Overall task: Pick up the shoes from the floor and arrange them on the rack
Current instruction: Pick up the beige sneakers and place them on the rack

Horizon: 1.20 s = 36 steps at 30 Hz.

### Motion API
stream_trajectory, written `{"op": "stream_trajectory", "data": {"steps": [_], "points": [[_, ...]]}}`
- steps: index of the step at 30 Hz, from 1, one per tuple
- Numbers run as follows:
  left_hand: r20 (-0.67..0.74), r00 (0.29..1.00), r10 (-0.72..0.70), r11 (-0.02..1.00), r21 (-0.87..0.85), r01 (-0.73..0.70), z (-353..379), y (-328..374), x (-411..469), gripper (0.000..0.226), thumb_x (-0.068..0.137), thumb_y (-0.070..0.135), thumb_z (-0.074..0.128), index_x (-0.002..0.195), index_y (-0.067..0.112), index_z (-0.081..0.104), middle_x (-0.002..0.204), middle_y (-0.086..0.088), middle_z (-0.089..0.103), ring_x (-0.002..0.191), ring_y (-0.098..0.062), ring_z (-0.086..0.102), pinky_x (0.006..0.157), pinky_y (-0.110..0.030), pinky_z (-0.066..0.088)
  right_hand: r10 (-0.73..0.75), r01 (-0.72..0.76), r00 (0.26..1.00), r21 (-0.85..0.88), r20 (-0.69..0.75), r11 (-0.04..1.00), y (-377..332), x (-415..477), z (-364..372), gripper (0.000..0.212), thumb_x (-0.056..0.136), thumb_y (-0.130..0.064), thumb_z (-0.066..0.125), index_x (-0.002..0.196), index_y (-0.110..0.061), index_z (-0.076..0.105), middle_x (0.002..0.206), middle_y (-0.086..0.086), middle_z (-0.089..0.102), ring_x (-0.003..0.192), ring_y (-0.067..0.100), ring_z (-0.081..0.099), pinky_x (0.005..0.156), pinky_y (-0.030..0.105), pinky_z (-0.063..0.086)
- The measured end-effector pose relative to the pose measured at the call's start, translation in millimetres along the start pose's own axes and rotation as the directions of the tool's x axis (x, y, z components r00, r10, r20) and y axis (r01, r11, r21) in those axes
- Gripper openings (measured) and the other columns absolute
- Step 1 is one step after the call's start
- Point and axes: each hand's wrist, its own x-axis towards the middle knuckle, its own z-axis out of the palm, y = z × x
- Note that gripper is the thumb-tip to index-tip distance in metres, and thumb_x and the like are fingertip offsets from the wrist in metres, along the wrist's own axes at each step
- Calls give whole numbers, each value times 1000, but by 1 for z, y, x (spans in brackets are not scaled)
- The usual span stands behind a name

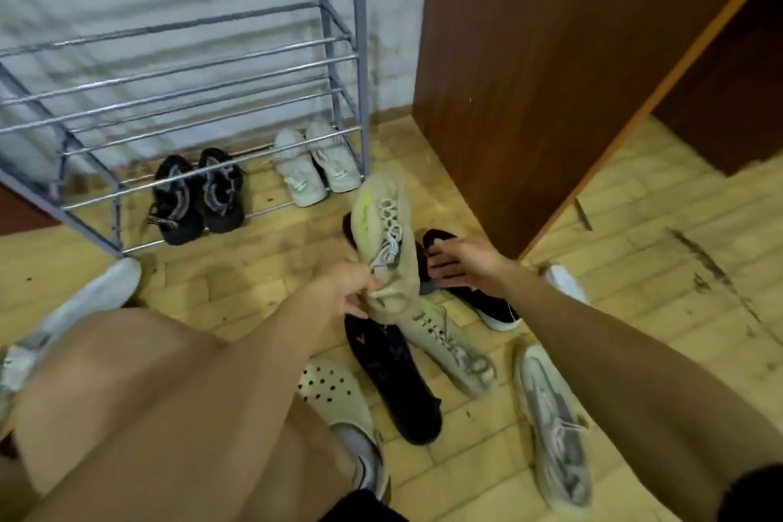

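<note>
Left hand (354, 288): clamped on the heel of a beige sneaker (387, 242) — toe raised toward the rack.
Right hand (459, 263): fingers spread, empty, just beside that shoe, over a black sneaker (487, 301).
Floor (635, 246): matching beige sneaker (453, 348), another black shoe (394, 377), grey sneaker (555, 424).
Rack (178, 68): bottom tier holds a black pair (199, 195) and a white pair (315, 163) — upper tiers bare.

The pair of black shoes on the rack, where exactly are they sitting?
In the head view, the black pair sits on the rack's lowest tier, left of the pale grey pair on that tier.
</note>
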Motion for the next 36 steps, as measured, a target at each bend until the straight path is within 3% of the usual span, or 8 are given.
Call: {"op": "stream_trajectory", "data": {"steps": [3,5,8,12,16,22,28,36], "points": [[-12,1000,-5,1000,17,5,4,-1,5,47,84,-1,65,130,1,52,137,-16,50,127,-36,48,79,-41,53,119,-171,979,-347,-166,922,74,19,-18,23,93,-28,59,100,-6,62,98,12,58,83,25,59,74,35,50],[-13,1000,9,1000,0,-9,6,2,5,47,83,0,67,128,2,54,136,-16,51,125,-35,48,75,-39,54,191,-255,967,-608,-170,752,123,31,-24,47,91,-29,61,128,-1,53,122,18,57,107,30,58,87,38,49],[-9,1000,16,1000,3,-16,7,-2,6,48,84,2,68,129,3,54,135,-17,53,126,-36,49,80,-41,55,270,-278,954,-724,-131,632,172,36,-16,58,89,-36,63,136,-11,39,123,10,55,122,33,53,80,30,47],[-41,999,27,1000,13,-27,7,-7,8,50,80,1,71,127,1,54,130,-18,56,113,-36,55,80,-44,57,226,-324,946,-730,-234,602,185,35,-4,69,88,-31,61,143,-5,26,141,19,34,122,36,49,85,38,50],[-20,1000,15,1000,-19,-15,10,-12,1,49,86,-1,64,132,-2,49,137,-18,50,125,-39,49,94,-48,51,278,-337,938,-733,-207,591,172,31,-5,72,86,-16,66,141,3,23,126,16,50,95,26,58,71,34,58],[-95,995,36,996,-76,-43,13,-14,-7,54,81,1,70,130,3,49,131,-18,55,115,-39,57,82,-46,55,300,-281,949,-681,-94,676,124,9,-25,46,83,-4,67,126,9,55,96,18,64,78,31,67,73,46,61],[-157,986,50,982,-175,-78,0,-4,-18,44,84,-1,66,126,1,53,123,-19,61,113,-37,60,79,-44,56,215,-230,971,-640,-103,733,68,-4,-39,46,82,-5,71,125,-1,54,111,25,63,93,38,68,74,53,59],[-349,932,98,982,-120,-148,-62,22,-24,43,79,-6,70,119,-10,54,112,-25,63,95,-41,66,65,-45,55,275,-168,962,-780,5,603,-25,-18,-36,33,85,1,64,117,-3,58,114,19,67,88,28,67,60,37,61]]}}
